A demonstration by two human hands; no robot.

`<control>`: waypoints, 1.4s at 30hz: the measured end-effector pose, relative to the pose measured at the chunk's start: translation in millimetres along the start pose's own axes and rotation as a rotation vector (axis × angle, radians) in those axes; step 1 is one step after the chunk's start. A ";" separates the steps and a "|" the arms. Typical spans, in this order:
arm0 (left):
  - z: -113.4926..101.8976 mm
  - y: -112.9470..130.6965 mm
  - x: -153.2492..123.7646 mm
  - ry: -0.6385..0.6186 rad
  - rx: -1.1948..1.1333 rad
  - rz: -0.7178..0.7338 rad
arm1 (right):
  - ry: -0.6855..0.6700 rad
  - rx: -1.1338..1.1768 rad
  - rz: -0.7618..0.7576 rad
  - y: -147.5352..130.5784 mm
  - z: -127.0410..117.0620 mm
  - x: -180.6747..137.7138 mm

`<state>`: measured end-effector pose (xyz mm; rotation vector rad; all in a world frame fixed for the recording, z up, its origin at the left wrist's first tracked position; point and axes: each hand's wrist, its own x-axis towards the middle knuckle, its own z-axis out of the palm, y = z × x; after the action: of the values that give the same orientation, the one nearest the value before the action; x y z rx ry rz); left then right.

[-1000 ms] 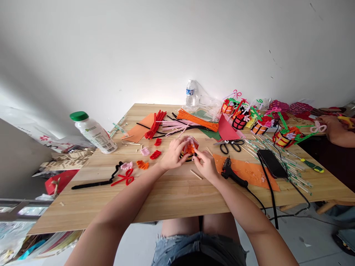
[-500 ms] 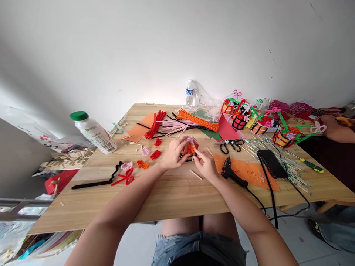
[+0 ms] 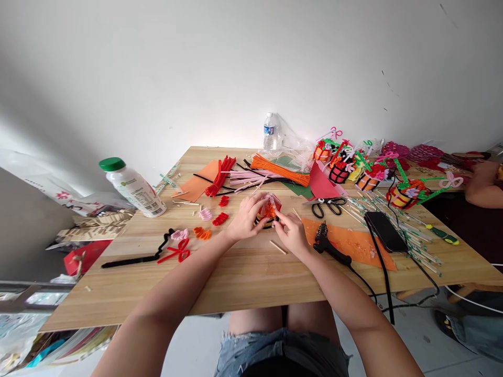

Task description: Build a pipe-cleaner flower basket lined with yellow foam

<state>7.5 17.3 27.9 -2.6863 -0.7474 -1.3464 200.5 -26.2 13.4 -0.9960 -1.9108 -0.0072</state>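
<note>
Between my hands at the middle of the table is a small pipe-cleaner basket (image 3: 270,208), orange and pink inside with a black and yellow side. My left hand (image 3: 247,217) is curled around its left side, fingers over the far rim. The fingertips of my right hand (image 3: 291,230) press at the basket's right front edge; whether they pinch a separate piece I cannot make out. Left of my hands lie folded red (image 3: 220,219), orange (image 3: 201,233) and pink (image 3: 205,214) pipe-cleaner pieces and a red bow (image 3: 183,251). A short wooden stick (image 3: 278,247) lies just in front.
A black glue gun (image 3: 330,246) rests on orange felt, near scissors (image 3: 329,206) and a phone (image 3: 385,231). Pipe-cleaner bundles (image 3: 280,168) lie behind. Finished flower baskets (image 3: 408,195) stand right, a white bottle (image 3: 133,188) left. A co-worker's arm (image 3: 483,186) is far right.
My hands and the basket stay in nearly the same place. At the far right, the co-worker's arm has shifted right, and a white cable now shows below the table there.
</note>
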 end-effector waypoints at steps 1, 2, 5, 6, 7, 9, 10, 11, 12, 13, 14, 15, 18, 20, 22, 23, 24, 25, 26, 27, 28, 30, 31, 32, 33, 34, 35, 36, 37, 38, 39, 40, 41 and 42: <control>0.0 0.1 0.2 0.002 0.000 0.003 | 0.002 0.001 -0.005 0.0 0.0 0.1; 0.0 0.2 0.3 0.003 -0.001 0.005 | 0.002 0.000 -0.008 0.0 0.0 0.1; -0.1 0.3 0.2 0.001 -0.001 0.003 | -0.004 -0.012 -0.001 0.3 0.0 -0.1; -0.1 0.4 0.2 -0.002 0.003 0.000 | -0.007 -0.015 0.002 0.4 0.0 -0.2; -0.2 0.4 0.1 -0.006 0.009 -0.003 | -0.010 -0.016 0.003 0.5 0.1 -0.3; -0.4 0.5 0.1 -0.011 0.018 -0.005 | -0.010 -0.013 0.001 0.7 0.2 -0.5; -0.4 0.5 0.2 -0.011 0.018 -0.003 | -0.007 -0.009 0.000 0.7 0.3 -0.6; -0.4 0.4 0.2 -0.007 0.016 0.000 | -0.003 -0.005 -0.002 0.8 0.5 -0.6; -0.4 0.4 0.2 -0.003 0.012 0.004 | 0.000 -0.001 -0.003 0.8 0.7 -0.7; -0.3 0.3 0.2 0.001 0.008 0.008 | 0.005 0.004 -0.005 0.9 0.9 -0.7; -0.2 0.2 0.2 0.003 0.005 0.011 | 0.007 0.006 -0.005 1.0 1.1 -0.8; -0.1 0.2 0.1 0.004 0.004 0.011 | 0.006 0.006 -0.004 1.1 1.3 -0.9; 0.0 0.0 -0.3 0.002 0.002 0.005 | 0.002 0.002 0.001 1.6 1.8 -1.3; 0.0 -0.3 -0.5 0.002 0.000 0.002 | 0.003 0.006 0.000 2.0 2.1 -1.5; 0.0 -0.5 -0.5 -0.001 -0.002 0.003 | 0.008 0.011 -0.001 2.3 2.4 -1.7; 0.0 -0.6 -0.5 -0.004 -0.002 0.003 | 0.010 0.013 -0.002 2.4 2.6 -1.8; -0.1 -0.7 -0.5 -0.006 -0.002 0.002 | 0.012 0.015 -0.003 2.5 2.7 -1.8; -0.1 -0.7 -0.5 -0.007 -0.001 0.001 | 0.014 0.017 -0.004 2.7 2.9 -1.8; -0.2 -0.6 -0.5 -0.007 0.001 0.000 | 0.014 0.018 -0.003 2.8 3.0 -1.8; -0.2 -0.5 -0.4 -0.006 0.003 0.001 | 0.013 0.018 0.000 2.9 3.1 -1.8; -0.3 -0.3 -0.3 -0.005 0.005 0.002 | 0.011 0.016 0.003 2.9 3.1 -1.8; -0.5 0.0 -0.1 -0.003 0.010 0.006 | 0.008 0.013 0.006 2.8 3.0 -1.7; -0.5 0.1 0.0 -0.003 0.012 0.007 | 0.009 0.011 0.005 2.7 2.9 -1.7; -0.6 0.2 0.2 -0.002 0.013 0.008 | 0.011 0.009 0.002 2.4 2.6 -1.6; -0.6 0.2 0.3 -0.002 0.013 0.008 | 0.012 0.008 0.000 2.2 2.2 -1.5; -0.5 0.1 0.4 -0.003 0.014 0.007 | 0.012 0.007 -0.002 1.9 1.8 -1.4; -0.5 -0.1 0.4 -0.004 0.013 0.006 | 0.012 0.006 -0.004 1.6 1.4 -1.3; -0.3 -0.2 0.4 -0.006 0.012 0.005 | 0.010 0.007 -0.005 1.3 0.9 -1.2; -0.2 -0.3 0.3 -0.008 0.010 0.004 | 0.008 0.009 -0.006 1.0 0.5 -1.0; -0.1 -0.4 0.1 -0.009 0.009 0.003 | 0.007 0.009 -0.008 0.8 0.2 -0.9; 0.1 -0.4 0.0 -0.011 0.009 0.000 | 0.007 0.006 -0.009 0.7 0.1 -0.7; 0.2 -0.4 -0.2 -0.012 0.008 -0.002 | 0.006 0.002 -0.010 0.6 0.1 -0.6; 0.3 -0.3 -0.4 -0.014 0.007 -0.003 | 0.006 -0.004 -0.012 0.7 0.3 -0.5; 0.4 -0.2 -0.5 -0.014 0.006 -0.004 | 0.008 -0.010 -0.014 0.7 0.5 -0.4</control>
<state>7.5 17.4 27.2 -2.6941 -0.7568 -1.3251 200.7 -25.7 12.6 -0.9876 -1.9119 -0.0288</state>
